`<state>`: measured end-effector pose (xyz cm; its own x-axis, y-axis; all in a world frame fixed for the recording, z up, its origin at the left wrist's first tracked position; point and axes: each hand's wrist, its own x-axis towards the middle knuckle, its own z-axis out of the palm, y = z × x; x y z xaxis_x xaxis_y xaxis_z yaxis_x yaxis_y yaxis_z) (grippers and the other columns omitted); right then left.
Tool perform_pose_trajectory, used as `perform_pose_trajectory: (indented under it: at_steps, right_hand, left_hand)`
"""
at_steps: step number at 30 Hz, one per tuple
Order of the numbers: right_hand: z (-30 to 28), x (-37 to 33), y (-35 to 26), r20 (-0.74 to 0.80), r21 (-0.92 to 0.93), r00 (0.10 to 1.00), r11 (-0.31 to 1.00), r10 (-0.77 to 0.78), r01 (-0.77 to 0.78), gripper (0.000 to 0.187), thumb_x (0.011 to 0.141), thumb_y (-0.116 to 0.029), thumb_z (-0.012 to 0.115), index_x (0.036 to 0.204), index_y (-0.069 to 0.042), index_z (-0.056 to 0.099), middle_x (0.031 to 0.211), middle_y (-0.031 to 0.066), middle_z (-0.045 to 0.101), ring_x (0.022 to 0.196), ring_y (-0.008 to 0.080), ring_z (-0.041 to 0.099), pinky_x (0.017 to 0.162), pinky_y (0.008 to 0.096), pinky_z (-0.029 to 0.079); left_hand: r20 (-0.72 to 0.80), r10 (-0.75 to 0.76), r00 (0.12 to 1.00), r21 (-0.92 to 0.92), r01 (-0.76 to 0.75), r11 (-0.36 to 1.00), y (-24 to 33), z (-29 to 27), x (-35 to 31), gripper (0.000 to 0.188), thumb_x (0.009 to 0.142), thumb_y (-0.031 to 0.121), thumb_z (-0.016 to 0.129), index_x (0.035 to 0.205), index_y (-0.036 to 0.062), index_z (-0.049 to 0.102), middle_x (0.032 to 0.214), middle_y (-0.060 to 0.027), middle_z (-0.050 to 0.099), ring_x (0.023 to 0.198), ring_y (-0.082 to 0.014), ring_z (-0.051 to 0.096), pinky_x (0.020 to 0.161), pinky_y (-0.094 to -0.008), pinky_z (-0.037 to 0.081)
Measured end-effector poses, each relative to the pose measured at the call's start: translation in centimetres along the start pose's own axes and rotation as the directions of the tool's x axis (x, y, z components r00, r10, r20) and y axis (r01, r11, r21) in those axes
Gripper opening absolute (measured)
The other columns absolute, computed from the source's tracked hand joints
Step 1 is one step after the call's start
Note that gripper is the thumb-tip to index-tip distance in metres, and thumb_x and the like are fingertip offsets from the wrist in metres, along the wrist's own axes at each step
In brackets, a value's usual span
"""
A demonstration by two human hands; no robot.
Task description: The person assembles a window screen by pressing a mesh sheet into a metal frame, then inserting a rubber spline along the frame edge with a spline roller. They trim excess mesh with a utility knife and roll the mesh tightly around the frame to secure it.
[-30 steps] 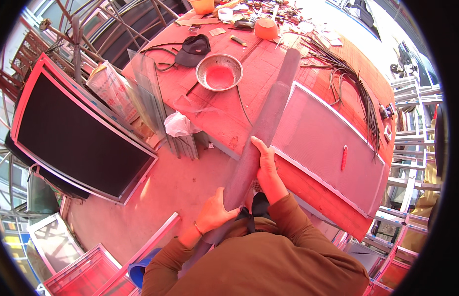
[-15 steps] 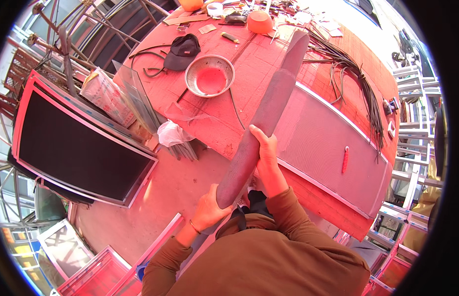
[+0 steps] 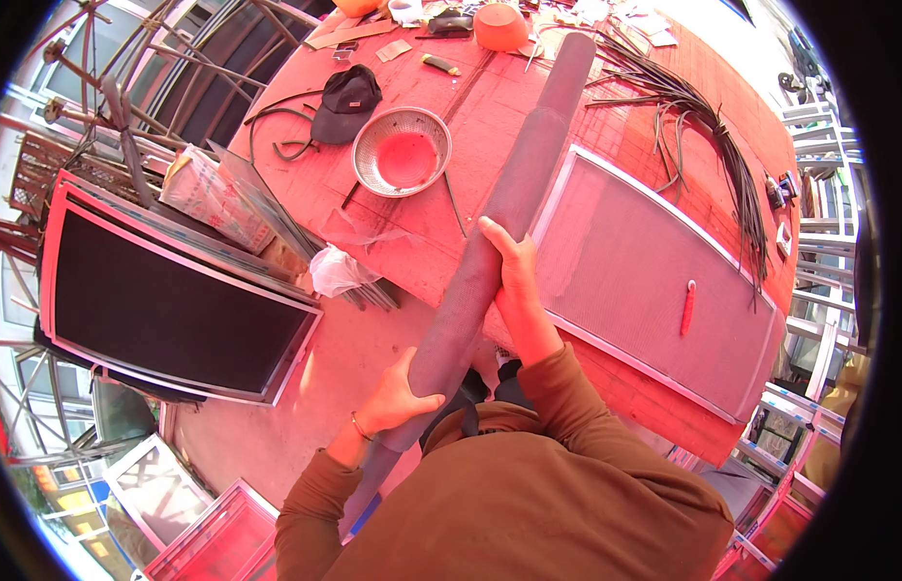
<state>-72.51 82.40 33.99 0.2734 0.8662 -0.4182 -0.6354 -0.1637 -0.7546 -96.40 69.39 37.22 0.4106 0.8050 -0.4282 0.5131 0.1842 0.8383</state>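
Note:
A long dark grey roll of screen mesh (image 3: 517, 184) slants across the middle, from the far side of the table down past my left side. My right hand (image 3: 512, 271) grips it near the middle, thumb on top and fingers hidden underneath. Lower down, my left hand (image 3: 395, 395) holds the roll with its thumb across it and the other fingers partly hidden. Just right of the roll, a light-framed window screen (image 3: 654, 281) lies on the red-covered table (image 3: 625, 387). A small red-handled tool (image 3: 687, 308) rests on its mesh.
A metal colander (image 3: 403, 152) and a black cap (image 3: 346, 104) sit left of the roll. A bundle of black rubber strips (image 3: 727, 165) lies at the right. Dark-panelled frames (image 3: 180, 290) lean at the left, beside glass sheets (image 3: 267, 208). An orange bowl (image 3: 500, 27) stands at the far edge.
The roll has shifted slightly left and away from me, still in both hands, baring more of the screen's left edge. More of the roll's near part shows beyond my left hand.

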Motion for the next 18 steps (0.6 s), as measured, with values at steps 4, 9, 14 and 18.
perform_pose_trajectory:
  at_steps: [4,9,14,18]
  right_hand:
    - [-0.1,1.0,-0.8,0.244,0.332,0.954,0.91,0.173,-0.25,0.03,0.095,-0.026,0.08,0.109,-0.002,0.072,0.09,0.0094,0.074,0.078,0.0206,0.072,0.067,0.0368,0.06]
    - [0.7,3.1,1.1,0.044,0.107,0.989,0.984,0.138,-0.142,0.03,0.095,-0.027,0.081,0.108,-0.003,0.072,0.089,0.0091,0.075,0.076,0.0208,0.072,0.067,0.0369,0.06]
    - [2.4,3.3,3.6,-0.106,0.029,0.994,1.0,0.016,-0.013,0.031,0.095,-0.029,0.082,0.107,-0.003,0.072,0.088,0.0087,0.074,0.075,0.0211,0.072,0.069,0.0368,0.06]
    - [4.4,3.1,4.8,0.147,0.47,0.987,0.874,0.06,-0.124,0.034,0.095,-0.034,0.082,0.106,-0.003,0.072,0.088,0.0089,0.074,0.076,0.0225,0.072,0.073,0.038,0.061]
  left_hand:
    - [0.558,0.09,0.825,-0.724,0.432,0.537,-1.4,-2.8,0.8,0.074,0.083,0.025,0.088,0.142,-0.0033,0.054,0.124,-0.0171,0.07,0.102,-0.031,0.074,0.095,-0.0419,0.06]
    - [0.14,0.027,0.99,-0.422,0.035,0.906,-1.1,-2.9,0.9,0.076,0.084,0.026,0.089,0.144,-0.0037,0.053,0.125,-0.0164,0.069,0.101,-0.0293,0.073,0.097,-0.0429,0.059]
    - [0.209,0.018,0.978,-0.188,0.022,0.982,-3.4,-6.7,2.3,0.079,0.084,0.026,0.087,0.148,-0.0037,0.052,0.123,-0.0185,0.07,0.097,-0.0308,0.075,0.095,-0.0433,0.061]
    - [0.692,0.231,0.684,-0.702,0.563,0.436,-5.8,-11.5,3.3,0.075,0.088,0.03,0.081,0.148,-0.0021,0.051,0.116,-0.0172,0.069,0.091,-0.0288,0.075,0.086,-0.0416,0.062]
